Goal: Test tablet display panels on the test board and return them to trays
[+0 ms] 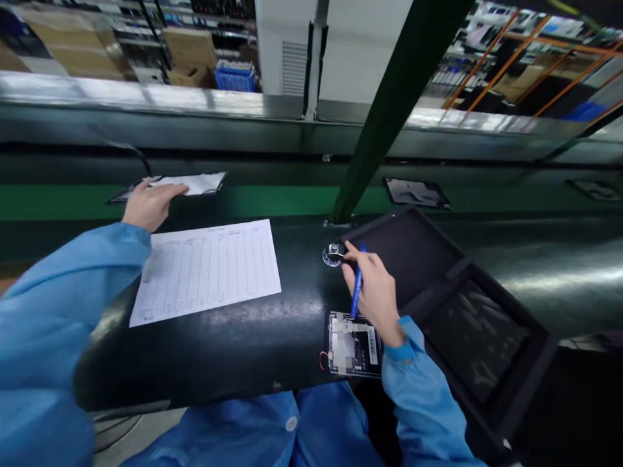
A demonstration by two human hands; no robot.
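My left hand [150, 206] reaches to the green strip at the back left, its fingers stretched over the near edge of a thin flat panel [202, 184] with a whitish face. Below that hand lies a printed table sheet [209, 272]. A blue pen [357, 285] is held in my right hand [374, 288], lying across the fingers. The thumb and forefinger of the same hand touch a small round chrome-and-black piece [333, 254] on the dark bench; I cannot tell its kind. Just under my right wrist is an opened tablet [350, 344] with its circuit board showing and a red wire at its left.
An open black case [413, 253] with a dark glossy screen [477, 337] in it lies at the right. A green post [370, 143] rises from the bench behind my right hand. More flat panels [417, 193] lie along the green strip [282, 200].
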